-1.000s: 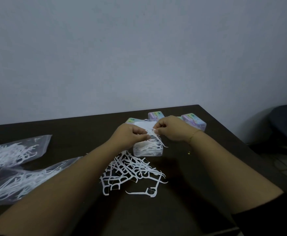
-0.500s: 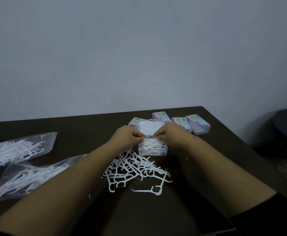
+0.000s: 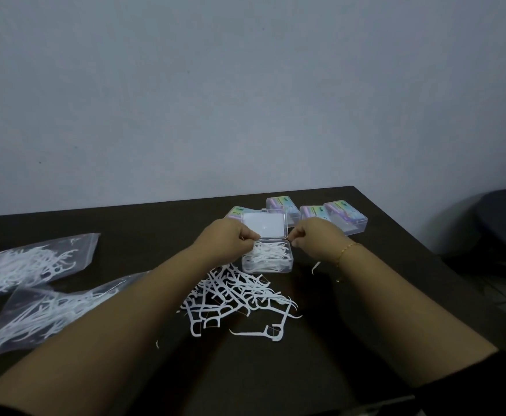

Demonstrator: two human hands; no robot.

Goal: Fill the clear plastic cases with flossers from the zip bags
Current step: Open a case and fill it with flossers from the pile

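Note:
An open clear case (image 3: 275,267) sits mid-table, partly filled with white flossers (image 3: 268,254), its lid (image 3: 263,225) tilted back. My left hand (image 3: 226,239) is at the case's far left corner, fingertips pinching the ends of the flossers inside. At the far right corner, my right hand (image 3: 316,238) has its fingers curled with nothing visible between them. A loose pile of flossers (image 3: 233,295) lies in front of the case. Two zip bags (image 3: 35,259) (image 3: 50,313) holding flossers lie at the left.
Several closed cases with coloured labels (image 3: 280,204) (image 3: 347,216) stand behind the open one. A single flosser (image 3: 314,267) lies by my right wrist, another (image 3: 257,334) in front of the pile. The table edge runs down the right; a dark chair (image 3: 504,211) stands beyond.
Both hands held a bunch of flossers together over the case; the bunch now lies in it and my hands have moved apart to its two far corners.

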